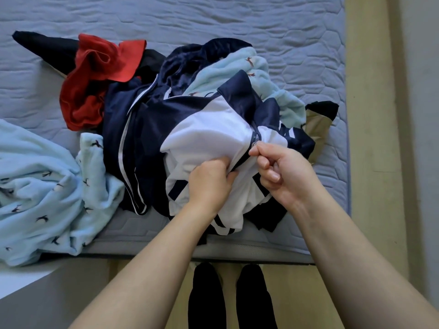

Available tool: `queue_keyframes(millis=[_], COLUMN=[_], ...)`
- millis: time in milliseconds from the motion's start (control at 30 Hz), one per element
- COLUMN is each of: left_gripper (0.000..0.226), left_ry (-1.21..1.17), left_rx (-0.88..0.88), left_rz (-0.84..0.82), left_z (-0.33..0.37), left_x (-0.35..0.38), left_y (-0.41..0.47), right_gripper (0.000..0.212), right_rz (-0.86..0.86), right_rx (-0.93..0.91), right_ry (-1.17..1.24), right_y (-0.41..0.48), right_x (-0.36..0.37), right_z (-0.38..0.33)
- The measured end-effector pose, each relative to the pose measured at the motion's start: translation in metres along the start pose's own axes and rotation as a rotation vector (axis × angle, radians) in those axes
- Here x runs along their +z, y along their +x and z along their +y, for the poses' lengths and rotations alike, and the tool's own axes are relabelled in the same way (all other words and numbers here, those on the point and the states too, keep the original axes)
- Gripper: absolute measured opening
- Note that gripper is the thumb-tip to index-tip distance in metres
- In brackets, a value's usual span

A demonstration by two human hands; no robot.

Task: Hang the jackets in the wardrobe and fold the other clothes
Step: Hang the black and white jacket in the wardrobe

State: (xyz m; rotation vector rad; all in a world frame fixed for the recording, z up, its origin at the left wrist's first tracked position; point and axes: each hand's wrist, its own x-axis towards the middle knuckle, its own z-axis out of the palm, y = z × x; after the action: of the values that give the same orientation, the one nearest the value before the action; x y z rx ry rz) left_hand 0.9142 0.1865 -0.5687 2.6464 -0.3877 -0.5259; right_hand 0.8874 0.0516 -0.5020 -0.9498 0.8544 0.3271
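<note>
Forearms reach over mattress (237, 20) edge. Left hand (210, 184) bunches white front of navy-and-white jacket (204, 122), fingers curled into cloth. Right hand (285, 172) pinches zipper pull (253, 144) just beside. Jacket tops clothes pile (114, 110), under both hands.

Jacket (209, 124): was navy and white, with white stripes
Fleece (35, 186): was pale blue with dark birds
Cloth (95, 74): was red
Mattress (237, 20): was quilted grey-blue
</note>
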Motion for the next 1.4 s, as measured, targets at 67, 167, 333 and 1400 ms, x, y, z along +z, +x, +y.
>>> queue_keyframes(millis=[67, 167, 333, 1400], left_gripper=[0.024, 0.022, 0.010, 0.049], left_ry=[0.038, 0.103, -0.183, -1.024], left_rx=[-0.045, -0.136, -0.195, -0.460], left_rz=[-0.057, -0.283, -0.435, -0.270], left_z=[-0.008, -0.012, 0.000, 0.015], left_x=[0.006, 0.008, -0.050, -0.060], left_y=[-0.006, -0.013, 0.006, -0.008], right_gripper=[0.025, 0.025, 0.027, 0.026], right_rz=[0.007, 0.011, 0.025, 0.234], right_rx=[0.017, 0.021, -0.039, -0.174], right_ry=[-0.010, -0.007, -0.200, -0.490], right_y=[0.000, -0.001, -0.001, -0.010], right_x=[-0.002, -0.005, -0.013, 0.003], right_z=[0.010, 0.023, 0.031, 0.047])
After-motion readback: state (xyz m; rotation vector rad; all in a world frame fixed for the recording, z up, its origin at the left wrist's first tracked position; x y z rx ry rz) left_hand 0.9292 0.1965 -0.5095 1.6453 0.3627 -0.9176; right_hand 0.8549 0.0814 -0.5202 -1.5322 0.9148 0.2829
